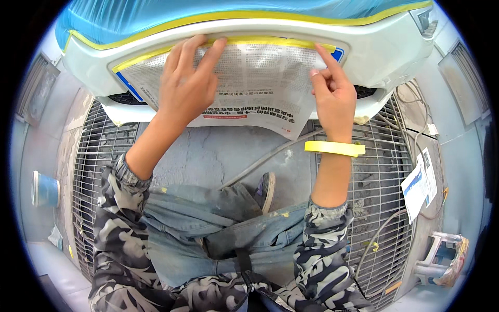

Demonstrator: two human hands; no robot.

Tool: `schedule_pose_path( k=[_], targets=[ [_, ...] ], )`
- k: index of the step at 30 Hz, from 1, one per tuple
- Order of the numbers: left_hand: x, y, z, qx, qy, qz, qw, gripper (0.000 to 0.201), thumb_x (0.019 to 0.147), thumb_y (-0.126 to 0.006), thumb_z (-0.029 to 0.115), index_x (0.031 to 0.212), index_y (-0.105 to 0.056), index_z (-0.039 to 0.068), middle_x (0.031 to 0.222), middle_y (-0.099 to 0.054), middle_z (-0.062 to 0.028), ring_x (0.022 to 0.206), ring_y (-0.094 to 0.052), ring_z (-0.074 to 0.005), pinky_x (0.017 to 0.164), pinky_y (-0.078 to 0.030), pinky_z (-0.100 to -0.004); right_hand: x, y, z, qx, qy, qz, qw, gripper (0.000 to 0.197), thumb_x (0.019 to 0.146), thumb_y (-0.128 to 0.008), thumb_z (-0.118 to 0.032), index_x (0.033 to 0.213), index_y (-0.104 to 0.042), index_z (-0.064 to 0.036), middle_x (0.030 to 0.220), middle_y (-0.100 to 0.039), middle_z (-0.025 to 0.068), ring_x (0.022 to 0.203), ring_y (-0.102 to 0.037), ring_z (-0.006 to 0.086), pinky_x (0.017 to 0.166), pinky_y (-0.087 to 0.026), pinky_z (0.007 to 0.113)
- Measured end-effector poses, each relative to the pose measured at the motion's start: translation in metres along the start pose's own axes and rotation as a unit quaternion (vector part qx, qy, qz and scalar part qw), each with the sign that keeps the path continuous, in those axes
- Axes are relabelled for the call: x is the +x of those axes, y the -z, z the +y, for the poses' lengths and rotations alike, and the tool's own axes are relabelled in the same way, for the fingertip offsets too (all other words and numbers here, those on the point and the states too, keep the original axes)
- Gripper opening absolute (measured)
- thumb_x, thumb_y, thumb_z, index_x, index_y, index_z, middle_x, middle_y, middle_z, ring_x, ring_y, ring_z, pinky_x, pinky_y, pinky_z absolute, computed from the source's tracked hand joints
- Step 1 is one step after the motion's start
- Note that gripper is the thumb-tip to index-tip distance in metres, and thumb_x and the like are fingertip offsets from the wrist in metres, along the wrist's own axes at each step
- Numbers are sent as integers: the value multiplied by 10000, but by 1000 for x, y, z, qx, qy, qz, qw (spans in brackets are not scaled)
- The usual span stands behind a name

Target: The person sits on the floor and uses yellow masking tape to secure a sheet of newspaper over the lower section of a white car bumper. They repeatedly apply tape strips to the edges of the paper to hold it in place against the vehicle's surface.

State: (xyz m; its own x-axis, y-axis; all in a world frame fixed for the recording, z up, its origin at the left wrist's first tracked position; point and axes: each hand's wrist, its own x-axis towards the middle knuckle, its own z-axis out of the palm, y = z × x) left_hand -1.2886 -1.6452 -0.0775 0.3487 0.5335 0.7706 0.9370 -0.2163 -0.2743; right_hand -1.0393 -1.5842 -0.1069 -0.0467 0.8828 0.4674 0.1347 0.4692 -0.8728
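A newspaper sheet (249,78) hangs over the license plate area of a white car bumper (379,39), with yellow masking tape (270,40) along its top edge. Blue plate corners peek out on both sides of the paper. My left hand (189,78) lies on the upper left part of the sheet, fingers apart, fingertips at the tape. Near the tape's right end my right hand (335,96) presses with its outstretched index finger, thumb apart and the other fingers curled. A yellow tape roll (335,148) circles my right wrist.
Blue masking film (208,11) covers the car above the bumper. Metal floor grating (377,208) lies on both sides of my crossed legs. A hose (260,161) crosses the floor. A blue bucket (46,189) stands left; printed sheets (416,190) and a small stool (439,257) are right.
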Motion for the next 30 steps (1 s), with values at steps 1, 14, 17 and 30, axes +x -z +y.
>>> schedule_pose_path(
  k=[1,14,17,30],
  targets=[
    [-5,4,-7,19,-1,0,1000,559,708,-564,-5,1259,-569,93,1156,-520,-117,1037,-521,-311,904,-444,-400,-1,-4,-3,-7,4,-7,1000,433,848,-610,-72,1267,-605,-182,644,-520,-12,593,-449,69,614,-426,216],
    [-78,45,-113,41,111,62,991,518,728,-546,-53,1223,-602,90,1167,-575,-122,997,-563,-297,858,-480,-371,-21,-29,-25,-26,-33,23,999,503,870,-568,-52,1350,-530,-197,686,-535,-16,600,-464,66,613,-438,227],
    [-103,49,-120,23,177,52,983,475,781,-551,-39,1232,-607,99,1203,-564,-109,998,-570,-258,830,-489,-354,-28,-34,-25,4,-56,44,997,365,890,-546,-51,1252,-571,-92,698,-525,-15,600,-484,71,594,-428,208],
    [-170,61,12,-643,139,-325,679,974,604,-865,373,1381,-378,46,1365,-462,-158,1258,-462,-301,1055,-368,-414,-162,-152,7,-62,-34,-701,710,174,772,-634,-114,901,-656,0,776,-664,128,727,-645,225,690,-517,358]
  ],
)
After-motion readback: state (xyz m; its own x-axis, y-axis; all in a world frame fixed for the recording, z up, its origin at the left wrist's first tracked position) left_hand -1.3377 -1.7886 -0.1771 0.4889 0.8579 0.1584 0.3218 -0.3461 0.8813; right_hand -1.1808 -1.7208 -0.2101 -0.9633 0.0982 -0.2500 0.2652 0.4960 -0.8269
